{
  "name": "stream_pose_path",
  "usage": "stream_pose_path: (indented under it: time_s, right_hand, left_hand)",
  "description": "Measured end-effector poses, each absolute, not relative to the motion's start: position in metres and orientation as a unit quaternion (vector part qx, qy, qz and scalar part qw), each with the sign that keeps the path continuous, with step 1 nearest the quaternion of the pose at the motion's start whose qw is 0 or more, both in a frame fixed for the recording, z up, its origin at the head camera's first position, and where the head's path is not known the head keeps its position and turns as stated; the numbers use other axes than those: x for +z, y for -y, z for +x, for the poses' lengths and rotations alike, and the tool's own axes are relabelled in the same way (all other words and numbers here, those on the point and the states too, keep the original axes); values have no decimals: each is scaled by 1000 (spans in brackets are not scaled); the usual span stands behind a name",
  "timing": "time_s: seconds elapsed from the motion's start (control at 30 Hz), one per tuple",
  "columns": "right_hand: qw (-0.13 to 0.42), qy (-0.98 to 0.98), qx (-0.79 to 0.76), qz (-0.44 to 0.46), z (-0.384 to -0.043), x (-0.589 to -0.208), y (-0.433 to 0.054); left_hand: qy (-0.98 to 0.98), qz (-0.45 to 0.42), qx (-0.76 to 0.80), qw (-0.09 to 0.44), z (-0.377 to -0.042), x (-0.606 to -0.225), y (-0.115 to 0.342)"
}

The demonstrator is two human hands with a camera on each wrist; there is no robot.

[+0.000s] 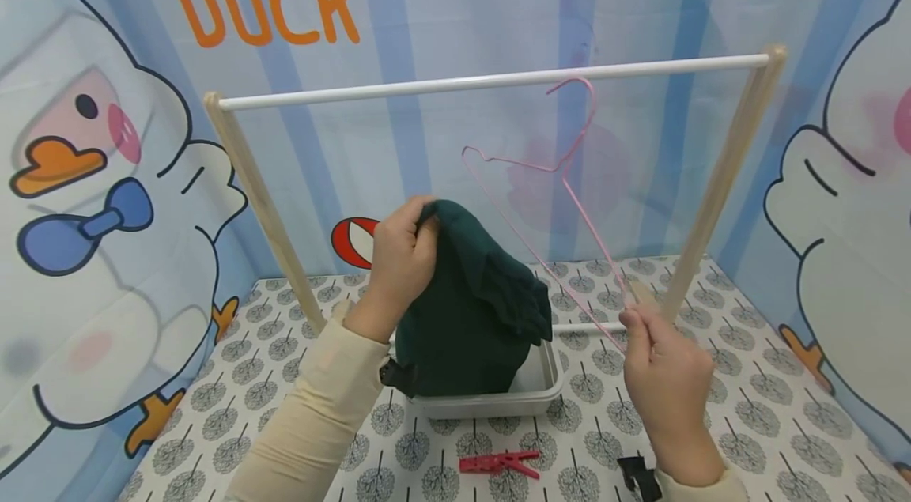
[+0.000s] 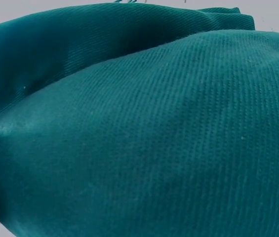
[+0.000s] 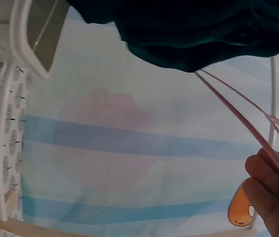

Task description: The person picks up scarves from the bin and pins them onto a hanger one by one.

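Note:
A dark green cloth with ribbed weave hangs from my left hand, which pinches its top edge between thumb and fingers. Its lower part reaches into a white tray. Folds of the green cloth fill most of the left wrist view, with a bit of skin at the lower left edge. At the right, my right hand grips one end of a pink hanger, whose hook points up near the rack's bar. In the right wrist view, the hanger passes between the fingers and runs partly behind the cloth.
A rack with a white bar and wooden posts stands behind the tray. A red clothespin lies in front of the tray on the tree-patterned tablecloth. Duck-printed curtains surround the table.

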State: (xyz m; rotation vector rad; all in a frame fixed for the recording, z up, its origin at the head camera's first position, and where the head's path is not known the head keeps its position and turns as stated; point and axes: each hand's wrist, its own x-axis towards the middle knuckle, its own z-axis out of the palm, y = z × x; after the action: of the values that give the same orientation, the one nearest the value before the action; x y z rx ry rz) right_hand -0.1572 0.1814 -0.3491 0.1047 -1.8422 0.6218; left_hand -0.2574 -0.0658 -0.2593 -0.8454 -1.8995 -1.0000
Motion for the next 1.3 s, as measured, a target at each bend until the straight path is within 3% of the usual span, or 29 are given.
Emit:
stream_pose_path:
  time_s: [0.5, 0.93, 1.1, 1.3]
  right_hand:
    - [554, 790, 253, 68, -178, -405, -182]
    - [485, 805, 331, 85, -178, -439, -163]
    - [433, 798, 411, 76, -174, -441, -156]
    - [320, 802, 504, 16, -170, -437, -148]
  left_hand:
    - [730, -350, -402, 427, -256, -250, 63]
    - [673, -351, -426, 492, -260, -251, 61]
    - [683, -339, -430, 483, -262, -255, 61]
    - [712, -302, -431, 466, -269, -265, 62]
